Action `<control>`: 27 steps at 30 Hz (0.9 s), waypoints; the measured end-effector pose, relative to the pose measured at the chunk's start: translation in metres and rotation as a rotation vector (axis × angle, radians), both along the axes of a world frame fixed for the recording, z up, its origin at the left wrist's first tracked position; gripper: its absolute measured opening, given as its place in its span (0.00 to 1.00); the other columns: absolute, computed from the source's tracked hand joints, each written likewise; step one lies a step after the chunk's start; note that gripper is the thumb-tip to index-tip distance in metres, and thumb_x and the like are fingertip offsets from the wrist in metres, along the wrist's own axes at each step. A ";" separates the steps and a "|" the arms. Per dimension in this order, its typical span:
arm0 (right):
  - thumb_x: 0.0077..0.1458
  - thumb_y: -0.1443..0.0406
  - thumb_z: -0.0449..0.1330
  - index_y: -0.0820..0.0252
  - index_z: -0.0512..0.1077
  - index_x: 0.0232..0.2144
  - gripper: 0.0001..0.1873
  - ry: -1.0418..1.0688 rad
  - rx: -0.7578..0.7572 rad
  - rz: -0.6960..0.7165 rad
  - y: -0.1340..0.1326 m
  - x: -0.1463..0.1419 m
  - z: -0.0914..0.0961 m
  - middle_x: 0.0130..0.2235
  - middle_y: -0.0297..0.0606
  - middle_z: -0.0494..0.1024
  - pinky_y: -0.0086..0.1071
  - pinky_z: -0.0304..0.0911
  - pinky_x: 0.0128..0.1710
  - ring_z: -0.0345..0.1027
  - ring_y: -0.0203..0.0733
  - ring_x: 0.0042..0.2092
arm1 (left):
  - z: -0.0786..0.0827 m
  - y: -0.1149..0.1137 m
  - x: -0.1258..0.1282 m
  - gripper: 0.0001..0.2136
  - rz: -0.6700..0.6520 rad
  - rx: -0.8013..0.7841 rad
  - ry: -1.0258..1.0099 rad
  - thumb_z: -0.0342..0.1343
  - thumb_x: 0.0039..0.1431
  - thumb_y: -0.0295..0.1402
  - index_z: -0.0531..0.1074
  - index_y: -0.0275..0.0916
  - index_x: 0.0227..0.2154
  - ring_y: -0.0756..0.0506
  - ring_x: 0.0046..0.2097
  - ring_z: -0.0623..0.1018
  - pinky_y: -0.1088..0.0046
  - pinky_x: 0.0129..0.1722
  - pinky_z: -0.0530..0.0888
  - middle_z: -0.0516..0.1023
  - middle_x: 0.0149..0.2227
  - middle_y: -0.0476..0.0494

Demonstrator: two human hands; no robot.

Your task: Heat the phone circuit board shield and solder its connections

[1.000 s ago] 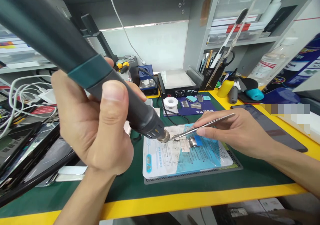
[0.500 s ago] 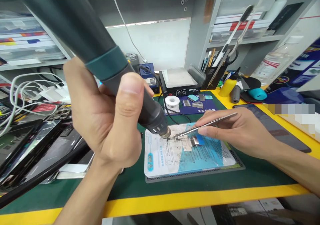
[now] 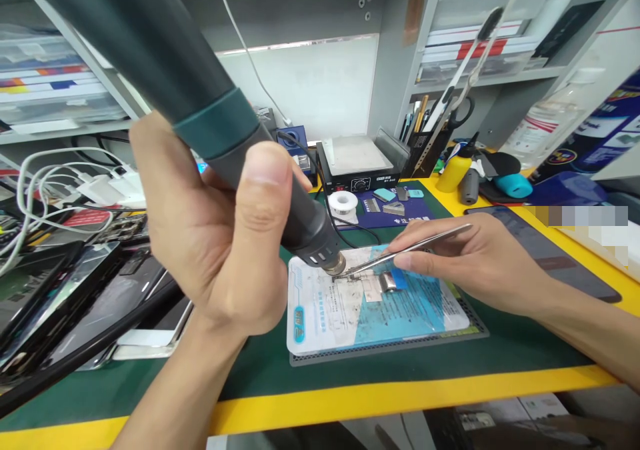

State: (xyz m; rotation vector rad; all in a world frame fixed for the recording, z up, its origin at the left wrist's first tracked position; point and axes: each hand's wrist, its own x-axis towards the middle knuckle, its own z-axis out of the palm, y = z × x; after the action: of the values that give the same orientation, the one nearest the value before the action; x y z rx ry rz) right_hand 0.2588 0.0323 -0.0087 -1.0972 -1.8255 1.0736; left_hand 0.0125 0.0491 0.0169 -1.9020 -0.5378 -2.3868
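Note:
My left hand (image 3: 215,237) is wrapped round a dark hot air gun (image 3: 200,103), its thumb along the barrel. The metal nozzle points down at a small flat part (image 3: 373,287) with a shiny curled metal end, on a white and blue work pad (image 3: 320,333). Between thumb and fingers, my right hand (image 3: 465,257) holds metal tweezers (image 3: 420,245) at a low slant. Their tips reach the part just beside the nozzle; whether they pinch anything is too small to tell.
Behind the pad stand a heating plate (image 3: 357,155) and a white spool (image 3: 343,203). Phone parts (image 3: 105,290) pile up at the left beside white chargers (image 3: 107,187). To the right lie a dark phone (image 3: 555,253), a yellow bottle (image 3: 454,170) and a tool holder (image 3: 425,150).
The hot air gun's nozzle has shifted slightly to the right, nearer the tweezer tips. My right hand and the tweezers stay almost in place; the whole view has drifted a little.

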 end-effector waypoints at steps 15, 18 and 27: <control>0.49 0.52 0.76 0.55 0.89 0.33 0.14 -0.010 -0.008 0.009 0.001 -0.001 0.002 0.35 0.45 0.88 0.39 0.71 0.30 0.78 0.49 0.33 | 0.000 0.005 0.001 0.11 -0.005 0.086 -0.044 0.60 0.62 0.33 0.80 0.40 0.45 0.47 0.26 0.79 0.64 0.19 0.72 0.77 0.37 0.49; 0.50 0.52 0.75 0.55 0.89 0.33 0.14 -0.015 0.003 0.008 0.001 -0.001 0.002 0.35 0.45 0.88 0.39 0.70 0.29 0.77 0.49 0.32 | 0.000 0.004 -0.003 0.09 0.008 0.115 -0.015 0.60 0.62 0.33 0.81 0.41 0.43 0.47 0.24 0.77 0.67 0.18 0.71 0.73 0.29 0.51; 0.50 0.54 0.76 0.52 0.90 0.33 0.10 0.019 0.002 0.032 0.001 -0.002 0.000 0.36 0.43 0.88 0.37 0.72 0.32 0.79 0.48 0.33 | 0.000 0.004 -0.002 0.09 -0.003 0.037 -0.066 0.61 0.62 0.36 0.79 0.39 0.42 0.47 0.27 0.79 0.66 0.19 0.73 0.76 0.36 0.48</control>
State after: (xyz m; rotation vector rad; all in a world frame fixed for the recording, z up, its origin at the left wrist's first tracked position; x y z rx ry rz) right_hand 0.2570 0.0336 -0.0087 -1.0561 -1.8342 1.0974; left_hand 0.0109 0.0536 0.0170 -1.8165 -0.4919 -2.4507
